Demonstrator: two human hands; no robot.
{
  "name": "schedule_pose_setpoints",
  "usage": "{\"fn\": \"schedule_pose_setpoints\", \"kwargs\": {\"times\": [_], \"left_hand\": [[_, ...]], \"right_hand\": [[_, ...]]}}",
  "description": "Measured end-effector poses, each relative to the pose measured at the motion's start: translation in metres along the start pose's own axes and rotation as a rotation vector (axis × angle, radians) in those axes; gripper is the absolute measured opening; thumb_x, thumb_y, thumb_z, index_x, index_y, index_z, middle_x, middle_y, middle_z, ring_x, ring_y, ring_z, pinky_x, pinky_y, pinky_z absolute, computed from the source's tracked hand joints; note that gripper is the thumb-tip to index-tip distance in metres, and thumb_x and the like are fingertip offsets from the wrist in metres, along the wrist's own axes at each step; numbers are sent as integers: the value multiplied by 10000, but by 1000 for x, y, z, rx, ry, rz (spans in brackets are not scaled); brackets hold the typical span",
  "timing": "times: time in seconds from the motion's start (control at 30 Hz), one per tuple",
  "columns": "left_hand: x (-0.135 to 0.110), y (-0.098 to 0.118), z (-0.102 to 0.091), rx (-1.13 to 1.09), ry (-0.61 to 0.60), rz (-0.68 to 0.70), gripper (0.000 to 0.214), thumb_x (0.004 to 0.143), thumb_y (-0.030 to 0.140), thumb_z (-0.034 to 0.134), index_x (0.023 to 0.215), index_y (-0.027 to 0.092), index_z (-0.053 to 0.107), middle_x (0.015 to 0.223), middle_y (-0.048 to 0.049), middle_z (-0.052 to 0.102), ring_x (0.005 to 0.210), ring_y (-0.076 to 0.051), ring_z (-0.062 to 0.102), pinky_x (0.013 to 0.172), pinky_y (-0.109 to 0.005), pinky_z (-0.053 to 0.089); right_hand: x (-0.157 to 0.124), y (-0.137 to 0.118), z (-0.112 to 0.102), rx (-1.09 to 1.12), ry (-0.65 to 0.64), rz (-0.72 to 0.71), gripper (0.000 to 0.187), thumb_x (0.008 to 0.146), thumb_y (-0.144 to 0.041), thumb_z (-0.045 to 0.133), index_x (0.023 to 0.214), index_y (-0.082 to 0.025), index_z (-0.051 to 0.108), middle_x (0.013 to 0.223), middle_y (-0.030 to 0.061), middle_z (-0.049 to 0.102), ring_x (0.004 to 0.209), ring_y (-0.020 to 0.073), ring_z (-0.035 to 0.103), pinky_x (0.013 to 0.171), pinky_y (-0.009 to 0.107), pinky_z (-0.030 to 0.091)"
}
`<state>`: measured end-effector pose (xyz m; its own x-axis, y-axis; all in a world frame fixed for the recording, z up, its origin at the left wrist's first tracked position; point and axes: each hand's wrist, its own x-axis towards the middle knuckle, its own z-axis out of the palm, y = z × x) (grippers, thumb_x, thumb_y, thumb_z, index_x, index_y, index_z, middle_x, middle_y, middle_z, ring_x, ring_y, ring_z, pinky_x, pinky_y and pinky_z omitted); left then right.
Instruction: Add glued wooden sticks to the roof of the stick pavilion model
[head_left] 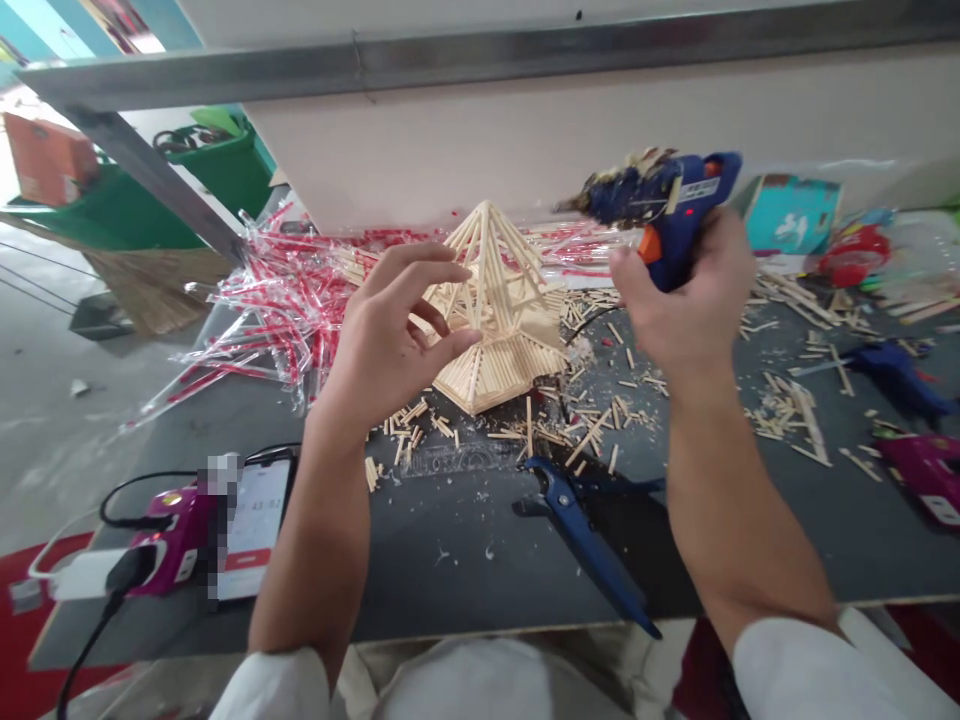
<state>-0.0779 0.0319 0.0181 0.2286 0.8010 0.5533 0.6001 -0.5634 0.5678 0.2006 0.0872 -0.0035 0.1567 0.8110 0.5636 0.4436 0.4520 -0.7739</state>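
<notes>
A pale pyramid-shaped model made of thin wooden sticks (501,310) stands on the dark table (450,540). My left hand (394,325) is at its left side, fingers curled and fingertips touching the sticks. My right hand (686,295) is closed round a blue hot glue gun (660,205) with an orange trigger. The gun is raised to the right of the model, nozzle pointing left, apart from the sticks.
Blue cutters (581,525) lie near the front edge. Cut stick pieces (592,420) litter the table. Red-and-clear wrappers (277,300) pile at the back left. A phone (255,525), a magenta device (176,535) and cables sit front left. Another blue tool (896,370) lies right.
</notes>
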Motion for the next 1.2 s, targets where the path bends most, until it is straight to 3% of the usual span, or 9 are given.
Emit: {"fn": "schedule_pose_setpoints", "kwargs": {"times": [0.1,0.27,0.43,0.73,0.87,1.07,1.2], "left_hand": [[-1,3,0,26,-20,19,401,864,247,768,1253,251,670,1338,-69,657,788,-127,711,660,-278,629],[-2,2,0,47,-20,67,381,880,210,750,1251,217,666,1307,-66,651,772,-111,695,705,-289,625],[-3,2,-1,75,-23,45,387,881,220,744,1258,248,664,1316,-58,646,792,-132,698,707,-309,627],[-3,2,0,116,-21,50,393,861,196,769,1233,264,664,1281,-38,664,744,-106,684,689,-300,618],[-3,2,1,113,-18,36,380,868,244,781,1229,260,664,1283,-44,672,755,-111,669,671,-293,599],[-3,2,1,115,-17,27,377,875,238,769,1237,252,665,1290,-47,662,776,-113,683,657,-270,568],[-3,2,0,119,-28,26,389,862,230,775,1235,250,664,1306,-54,651,761,-114,694,669,-277,578]], "right_hand": [[-4,-14,-17,-361,111,-219,247,802,-352,753,953,-246,589,804,34,638,699,190,590,737,382,513],[-12,-31,-28,-619,-24,-383,210,826,-319,706,1001,-231,629,860,77,687,812,270,675,816,435,518],[-17,-34,-26,-674,-131,-463,230,868,-287,654,1091,-234,647,1005,99,713,959,291,699,847,428,521],[-21,-37,-26,-783,-136,-470,262,854,-295,645,1115,-268,643,973,67,716,937,304,703,784,433,543],[-20,-37,-26,-830,-122,-527,323,851,-292,645,1167,-225,661,983,99,739,934,321,723,737,417,531],[-22,-39,-26,-823,-156,-488,372,886,-267,630,1257,-291,619,1075,72,741,999,307,717,799,413,532],[-22,-40,-26,-822,-143,-509,420,896,-264,633,1316,-273,615,1041,96,743,958,322,729,779,417,514]]}}
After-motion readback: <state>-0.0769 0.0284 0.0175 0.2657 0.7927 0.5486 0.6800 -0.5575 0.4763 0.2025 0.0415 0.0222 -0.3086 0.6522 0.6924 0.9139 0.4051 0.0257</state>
